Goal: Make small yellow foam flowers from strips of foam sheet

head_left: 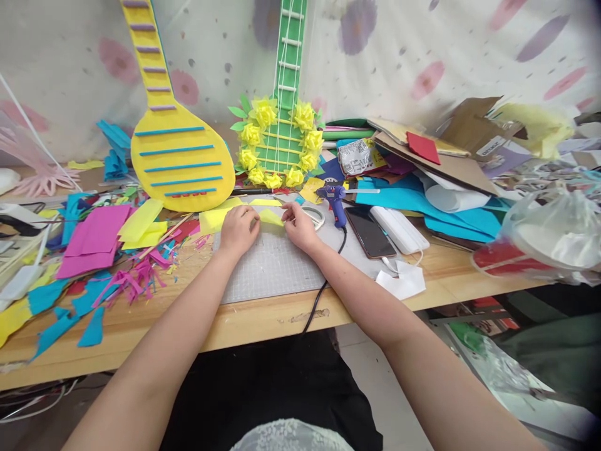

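A small piece of yellow crepe paper [271,217] spans the gap between my two hands, above the grey cutting mat [263,275]. My left hand [240,229] has its fingers curled, with the tips at the paper's left end. The right end is pinched in my right hand [299,225]. More yellow paper [213,219] lies beside my left hand. Just behind my right hand is a roll of white tape [315,217]. A purple glue gun [334,202] stands to its right, its black cord running down across the mat.
A yellow paper guitar shape [183,160] and a green one [286,81] with yellow flowers lean at the back. Magenta sheets [94,241] and scraps cover the left. A phone [369,232], a white power bank [399,230], cardboard [436,163] and a bagged tub [539,238] are right.
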Available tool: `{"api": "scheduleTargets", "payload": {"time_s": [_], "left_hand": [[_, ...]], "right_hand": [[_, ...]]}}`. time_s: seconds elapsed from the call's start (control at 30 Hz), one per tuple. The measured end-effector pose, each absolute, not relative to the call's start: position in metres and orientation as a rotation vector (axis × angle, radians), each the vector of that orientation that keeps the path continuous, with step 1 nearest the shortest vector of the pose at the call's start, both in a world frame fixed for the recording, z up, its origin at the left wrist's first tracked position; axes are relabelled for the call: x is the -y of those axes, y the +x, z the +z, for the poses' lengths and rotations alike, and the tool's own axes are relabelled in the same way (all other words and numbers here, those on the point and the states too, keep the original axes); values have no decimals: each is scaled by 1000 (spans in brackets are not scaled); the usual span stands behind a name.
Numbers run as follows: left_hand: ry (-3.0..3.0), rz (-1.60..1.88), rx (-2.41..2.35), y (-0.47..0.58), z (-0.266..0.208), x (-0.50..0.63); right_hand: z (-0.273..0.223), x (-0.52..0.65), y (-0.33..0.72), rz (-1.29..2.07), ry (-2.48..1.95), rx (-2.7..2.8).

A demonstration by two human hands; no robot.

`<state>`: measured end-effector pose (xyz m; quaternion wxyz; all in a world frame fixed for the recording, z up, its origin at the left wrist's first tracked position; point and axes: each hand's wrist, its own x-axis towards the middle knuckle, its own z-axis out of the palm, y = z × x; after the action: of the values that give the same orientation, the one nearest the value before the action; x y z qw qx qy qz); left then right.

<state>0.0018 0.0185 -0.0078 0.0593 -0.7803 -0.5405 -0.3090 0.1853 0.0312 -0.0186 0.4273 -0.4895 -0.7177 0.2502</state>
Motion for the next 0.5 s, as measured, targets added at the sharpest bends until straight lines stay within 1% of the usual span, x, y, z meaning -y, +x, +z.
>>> {"api": "scheduleTargets", "payload": {"time_s": [0.13,0.23,0.37,0.5], "left_hand": [[-2119,-964,1632,10,-1,-6],[-2035,-956,1673,14,1,1],[-2068,-882,1683,20,-1,5],[-2125,-825,1674,28,-5,6]], "right_hand": [[-14,-30,188,338,-1291,1613],[-9,-24,187,214,-1283,1677],[-3,-13,178,153,-1180,1948],[-1,-6,168,221,-1142,2223]]}}
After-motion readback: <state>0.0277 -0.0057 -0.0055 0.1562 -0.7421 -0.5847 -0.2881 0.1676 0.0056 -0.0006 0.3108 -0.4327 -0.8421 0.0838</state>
